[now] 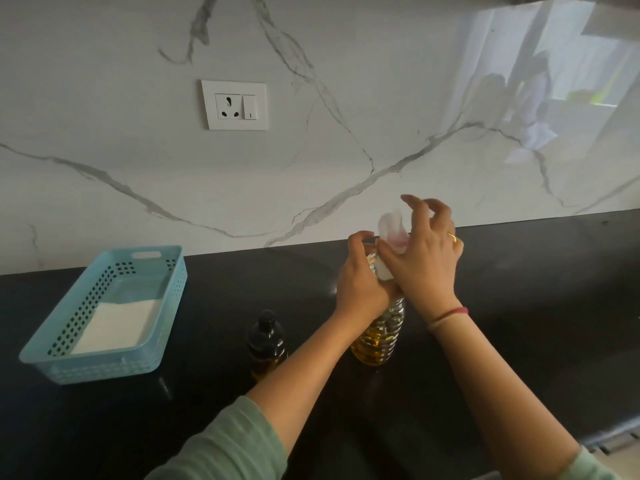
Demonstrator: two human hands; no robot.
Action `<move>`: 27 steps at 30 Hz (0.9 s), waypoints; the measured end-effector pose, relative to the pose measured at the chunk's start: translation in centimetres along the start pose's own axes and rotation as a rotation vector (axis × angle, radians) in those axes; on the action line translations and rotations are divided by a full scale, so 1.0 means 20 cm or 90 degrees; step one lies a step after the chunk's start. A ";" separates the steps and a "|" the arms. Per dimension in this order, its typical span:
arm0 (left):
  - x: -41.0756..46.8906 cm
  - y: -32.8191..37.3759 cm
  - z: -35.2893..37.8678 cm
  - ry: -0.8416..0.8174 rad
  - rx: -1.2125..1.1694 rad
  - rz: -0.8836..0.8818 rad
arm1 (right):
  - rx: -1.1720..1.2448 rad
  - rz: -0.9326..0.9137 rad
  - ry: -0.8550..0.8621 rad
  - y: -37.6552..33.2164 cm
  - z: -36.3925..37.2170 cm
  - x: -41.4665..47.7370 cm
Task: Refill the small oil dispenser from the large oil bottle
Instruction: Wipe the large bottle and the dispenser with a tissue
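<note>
The large oil bottle stands upright on the black counter, ribbed and clear, with yellow oil in its lower part. My left hand grips its neck from the left. My right hand holds a white tissue against the top of the bottle, fingers curled above it; the bottle's mouth is hidden behind the tissue and my hands. The small oil dispenser, dark with a black cap on, stands to the left of the large bottle, apart from both hands.
A light blue perforated basket sits at the left of the counter with a white folded cloth inside. A marble wall with a socket plate rises behind the counter.
</note>
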State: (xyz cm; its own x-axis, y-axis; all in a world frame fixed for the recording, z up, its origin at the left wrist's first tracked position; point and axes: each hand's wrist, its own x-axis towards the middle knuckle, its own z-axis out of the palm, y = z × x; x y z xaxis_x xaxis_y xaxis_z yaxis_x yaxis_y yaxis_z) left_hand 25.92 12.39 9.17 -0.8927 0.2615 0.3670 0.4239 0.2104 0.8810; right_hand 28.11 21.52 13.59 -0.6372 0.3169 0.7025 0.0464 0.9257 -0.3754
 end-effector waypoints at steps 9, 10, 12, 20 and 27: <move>0.00 0.00 -0.02 -0.002 -0.008 -0.014 | 0.148 0.041 -0.008 0.12 -0.07 -0.08; 0.00 0.00 -0.01 -0.002 -0.005 -0.019 | 0.200 0.063 -0.021 0.14 -0.07 -0.07; 0.00 -0.01 -0.01 -0.001 -0.001 -0.022 | 0.298 0.103 -0.061 0.16 -0.06 -0.06; 0.00 0.00 0.00 0.015 -0.001 0.003 | 0.224 0.130 -0.091 0.05 0.01 -0.05; 0.01 -0.02 -0.02 -0.007 0.010 -0.016 | 0.312 0.176 -0.124 0.16 -0.07 -0.10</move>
State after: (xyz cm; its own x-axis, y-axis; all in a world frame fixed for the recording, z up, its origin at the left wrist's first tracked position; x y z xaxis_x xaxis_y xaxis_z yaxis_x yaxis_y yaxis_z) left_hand 25.40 12.05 8.95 -0.9015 0.2658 0.3416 0.4036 0.2314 0.8852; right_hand 30.65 24.20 11.73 -0.7836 0.4462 0.4323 -0.0997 0.5965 -0.7964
